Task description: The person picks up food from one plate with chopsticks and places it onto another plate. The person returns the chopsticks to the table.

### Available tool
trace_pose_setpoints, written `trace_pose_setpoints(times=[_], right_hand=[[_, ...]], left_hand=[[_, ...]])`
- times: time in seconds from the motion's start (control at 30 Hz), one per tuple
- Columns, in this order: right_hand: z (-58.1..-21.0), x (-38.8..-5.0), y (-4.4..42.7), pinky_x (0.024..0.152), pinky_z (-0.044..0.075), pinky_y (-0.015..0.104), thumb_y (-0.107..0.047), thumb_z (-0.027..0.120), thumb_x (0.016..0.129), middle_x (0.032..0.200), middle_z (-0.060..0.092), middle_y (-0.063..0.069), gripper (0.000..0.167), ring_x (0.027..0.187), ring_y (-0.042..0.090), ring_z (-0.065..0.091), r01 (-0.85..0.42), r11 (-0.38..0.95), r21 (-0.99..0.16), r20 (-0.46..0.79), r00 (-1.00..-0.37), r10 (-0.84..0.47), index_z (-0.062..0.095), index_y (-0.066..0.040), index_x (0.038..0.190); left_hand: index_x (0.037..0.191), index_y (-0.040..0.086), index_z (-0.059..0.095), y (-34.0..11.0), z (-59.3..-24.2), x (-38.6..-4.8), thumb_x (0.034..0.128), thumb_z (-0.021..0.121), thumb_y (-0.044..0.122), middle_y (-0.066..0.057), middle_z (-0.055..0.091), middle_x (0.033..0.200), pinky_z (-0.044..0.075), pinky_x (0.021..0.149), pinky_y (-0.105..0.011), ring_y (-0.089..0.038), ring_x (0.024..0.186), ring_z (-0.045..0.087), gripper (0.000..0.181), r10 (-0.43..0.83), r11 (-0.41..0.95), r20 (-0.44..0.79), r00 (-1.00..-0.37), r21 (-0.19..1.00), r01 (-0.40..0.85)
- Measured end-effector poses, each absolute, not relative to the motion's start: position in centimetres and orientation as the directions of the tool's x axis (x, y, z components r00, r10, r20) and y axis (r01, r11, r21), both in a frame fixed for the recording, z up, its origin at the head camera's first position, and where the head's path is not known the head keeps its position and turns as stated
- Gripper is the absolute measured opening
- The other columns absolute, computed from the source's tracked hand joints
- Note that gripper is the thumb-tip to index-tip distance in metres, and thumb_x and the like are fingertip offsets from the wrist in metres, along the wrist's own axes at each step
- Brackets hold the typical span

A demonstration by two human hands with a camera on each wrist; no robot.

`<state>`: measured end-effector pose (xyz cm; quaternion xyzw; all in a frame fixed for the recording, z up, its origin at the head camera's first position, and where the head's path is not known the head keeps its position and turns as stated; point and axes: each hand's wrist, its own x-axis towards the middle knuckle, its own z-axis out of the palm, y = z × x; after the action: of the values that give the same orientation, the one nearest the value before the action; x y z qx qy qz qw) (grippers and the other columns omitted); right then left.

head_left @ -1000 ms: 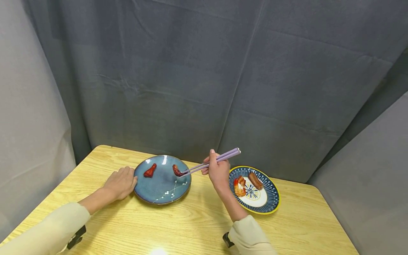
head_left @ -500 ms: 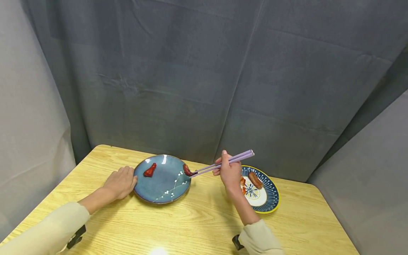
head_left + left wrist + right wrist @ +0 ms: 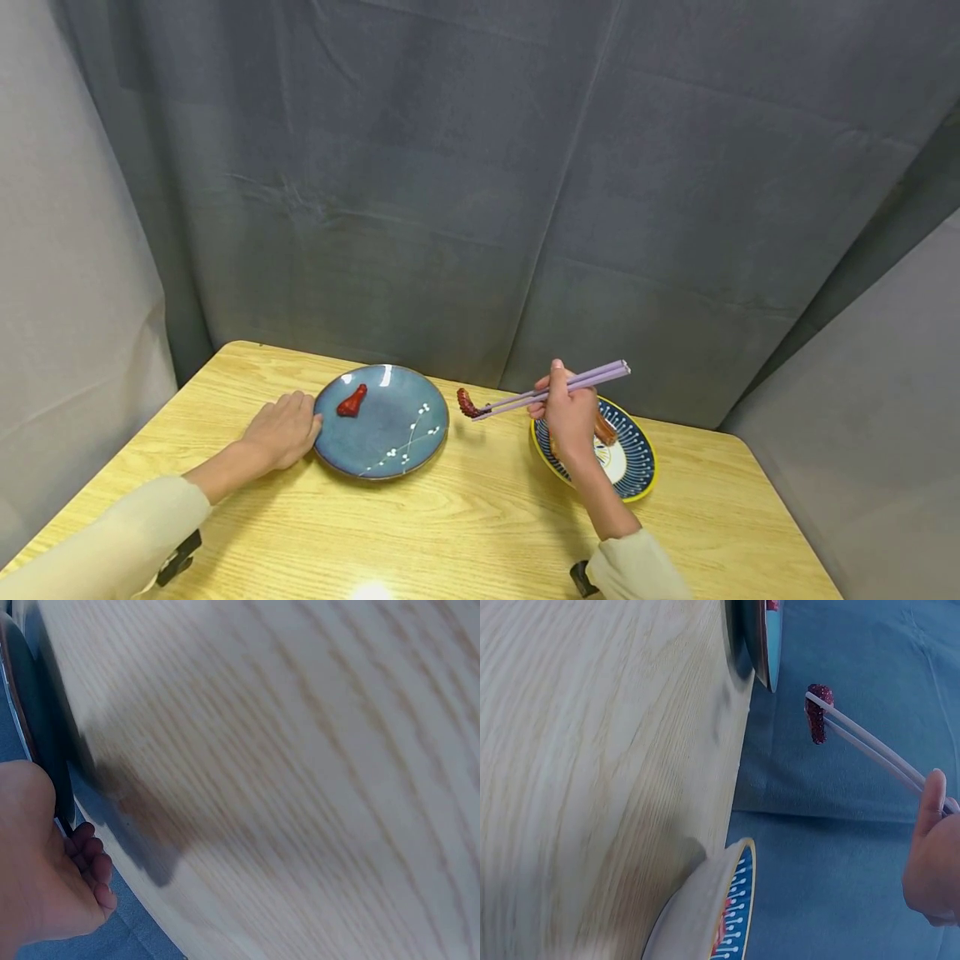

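Note:
My right hand (image 3: 572, 421) grips a pair of lilac chopsticks (image 3: 592, 377). Their tips pinch a dark red, curled octopus tentacle (image 3: 468, 404), held in the air between two plates; the right wrist view shows the tentacle (image 3: 819, 712) clear of the table. At the left, my left hand (image 3: 281, 432) holds the rim of a round blue plate (image 3: 382, 462), its curled fingers (image 3: 91, 859) showing in the left wrist view. On that plate lies a small red drumstick-shaped piece (image 3: 352, 402). Beneath my right hand stands a blue-and-white patterned plate (image 3: 642, 467), partly covered.
A brown sausage piece (image 3: 604, 430) lies on the patterned plate, partly hidden by my right hand. Both plates stand on a light wooden table (image 3: 420, 533). A dark grey curtain (image 3: 390, 183) hangs right behind the table's far edge.
My right hand has moved right with the chopsticks, carrying the tentacle from above the blue plate past its right rim. My left hand stays at the plate.

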<state>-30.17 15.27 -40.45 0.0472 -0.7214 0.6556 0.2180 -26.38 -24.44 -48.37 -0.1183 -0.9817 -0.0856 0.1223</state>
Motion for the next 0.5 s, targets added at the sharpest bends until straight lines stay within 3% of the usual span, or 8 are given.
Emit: trace_pose_setpoints(times=[0.5], right_hand=[[-40.7, -29.8, 18.3, 0.04, 0.05, 0.029, -0.032, 0.045, 0.107, 0.062, 0.063, 0.023, 0.054, 0.043, 0.015, 0.061, -0.294, 0.164, -0.942, 0.329, -0.908, 0.259, 0.062, 0.014, 0.084]], left_hand=[[0.089, 0.0, 0.05, -24.5, -48.4, -26.4, 0.1, 0.051, 0.018, -0.008, 0.042, 0.078, 0.043, 0.064, -0.046, -0.03, 0.076, 0.049, 0.021, 0.206, 0.958, 0.253, -0.945, 0.144, 0.248]])
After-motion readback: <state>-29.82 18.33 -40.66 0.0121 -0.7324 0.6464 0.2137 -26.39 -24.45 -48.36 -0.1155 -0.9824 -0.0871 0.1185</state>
